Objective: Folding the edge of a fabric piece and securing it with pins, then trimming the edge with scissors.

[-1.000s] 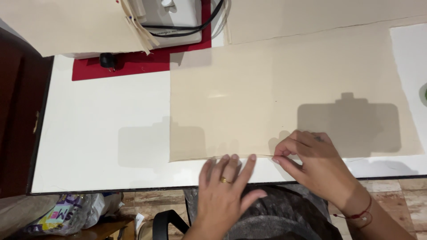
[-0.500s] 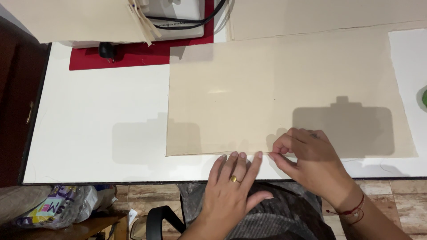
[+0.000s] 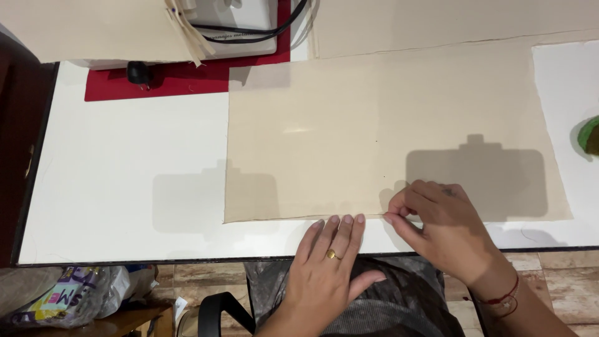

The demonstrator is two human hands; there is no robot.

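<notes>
A large beige sheet of fabric [image 3: 374, 125] lies flat on the white table [image 3: 125, 187]. My right hand [image 3: 443, 228] pinches the sheet's near edge between thumb and fingers. My left hand [image 3: 331, 265], wearing a gold ring, rests flat with fingers together, its fingertips touching the same edge just left of the right hand. It holds nothing.
A white sewing machine [image 3: 231, 28] with black cables stands on a red mat [image 3: 187, 78] at the back. More beige fabric [image 3: 437, 25] lies behind. A green object [image 3: 588, 134] peeks in at the right edge. A printed bag [image 3: 68, 296] sits on the floor, lower left.
The view has shifted slightly and both hands have crept toward the sheet's near edge. The right hand keeps its pinch on that edge.
</notes>
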